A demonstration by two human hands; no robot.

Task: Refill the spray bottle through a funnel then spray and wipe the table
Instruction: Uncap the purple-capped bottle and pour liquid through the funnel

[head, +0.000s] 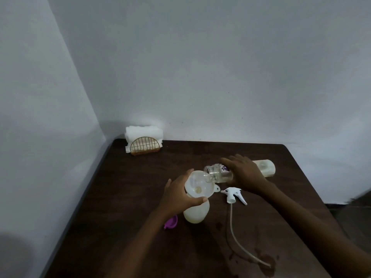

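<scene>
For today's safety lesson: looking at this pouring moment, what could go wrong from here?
1. The refill bottle is tipped at the funnel's rim; liquid might miss it.
2. The left hand alone steadies the funnel on the spray bottle; both could topple.
3. The right hand's forearm hangs over the sprayer head, which might get knocked.

Inventory, counted:
- Dark brown wooden worktop (140, 197): one.
- Translucent white plastic spray bottle (197, 214): one.
- White plastic funnel (202, 187): one.
- Clear plastic refill bottle with purple label (217, 173): one.
- White trigger sprayer head with clear dip tube (233, 194): one.
- Purple plastic cap (171, 222): one.
- Gold wire napkin holder (145, 146): one.
- Stack of white paper napkins (143, 132): one.
- Hands: two, left (178, 197) and right (246, 174).
</scene>
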